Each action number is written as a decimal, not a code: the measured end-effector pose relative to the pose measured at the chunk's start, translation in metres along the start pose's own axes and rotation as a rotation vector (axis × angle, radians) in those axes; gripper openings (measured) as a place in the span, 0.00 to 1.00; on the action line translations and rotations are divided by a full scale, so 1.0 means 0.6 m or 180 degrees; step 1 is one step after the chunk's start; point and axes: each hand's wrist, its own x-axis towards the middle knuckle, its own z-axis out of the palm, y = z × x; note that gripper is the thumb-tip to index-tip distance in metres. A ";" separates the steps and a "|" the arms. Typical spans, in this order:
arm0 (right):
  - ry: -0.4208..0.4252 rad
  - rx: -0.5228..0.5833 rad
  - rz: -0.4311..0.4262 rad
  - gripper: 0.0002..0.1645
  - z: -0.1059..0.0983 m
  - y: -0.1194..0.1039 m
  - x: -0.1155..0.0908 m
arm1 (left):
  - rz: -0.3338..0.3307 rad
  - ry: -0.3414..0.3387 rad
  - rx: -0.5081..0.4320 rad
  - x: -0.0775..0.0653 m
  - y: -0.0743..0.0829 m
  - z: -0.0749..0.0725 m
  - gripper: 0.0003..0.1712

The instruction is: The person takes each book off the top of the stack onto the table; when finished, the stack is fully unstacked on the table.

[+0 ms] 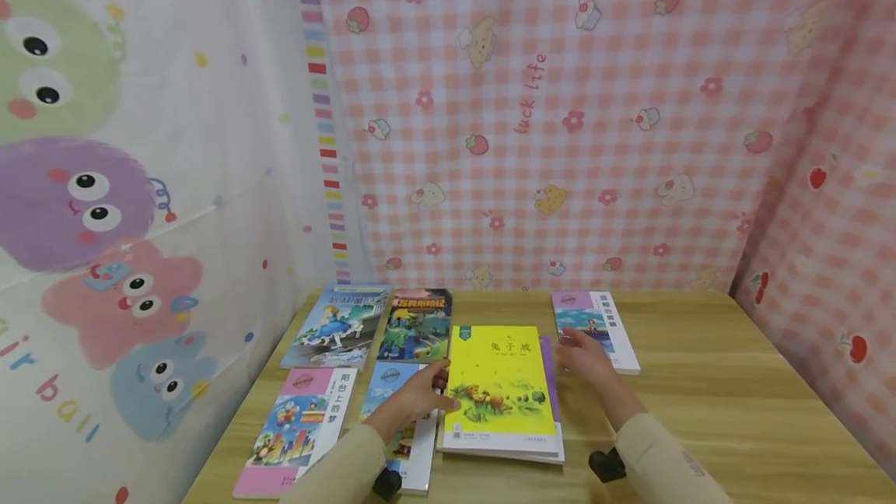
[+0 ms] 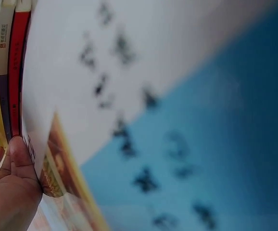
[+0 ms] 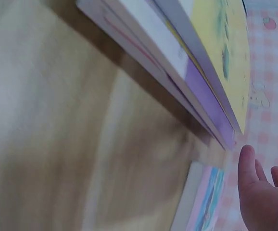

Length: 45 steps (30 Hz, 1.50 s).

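A stack of books lies at the middle front of the table, a yellow book [image 1: 500,379] on top and a purple-edged book [image 1: 549,379] showing beneath it. My left hand [image 1: 416,395] touches the stack's left edge with bent fingers. In the left wrist view, its fingertips [image 2: 19,151] meet the lower end of a red spine [image 2: 19,72]. To the right of the stack, my right hand [image 1: 588,360] hovers with loosely bent fingers, holding nothing. It partly covers a book with a pink-and-blue cover [image 1: 588,325] behind it.
On the left lie a book with a girl in blue [image 1: 339,325], a dark green book [image 1: 414,325], a pink book [image 1: 294,426] and a blue book [image 1: 416,457], partly under my left arm. Checked cloth [image 1: 532,138] hangs behind the wooden table [image 1: 735,411].
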 end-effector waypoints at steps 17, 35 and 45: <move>-0.0076 0.0011 0.0391 0.41 0.053 0.001 -0.047 | -0.0113 0.0089 0.0015 0.005 -0.002 0.004 0.49; -0.0121 0.0917 0.0548 0.38 0.055 0.004 -0.037 | -0.0026 0.0069 -0.0037 -0.003 0.002 0.001 0.49; -0.0275 0.1195 0.0554 0.38 0.060 -0.006 -0.051 | -0.0019 0.0088 -0.0020 -0.002 -0.002 0.003 0.49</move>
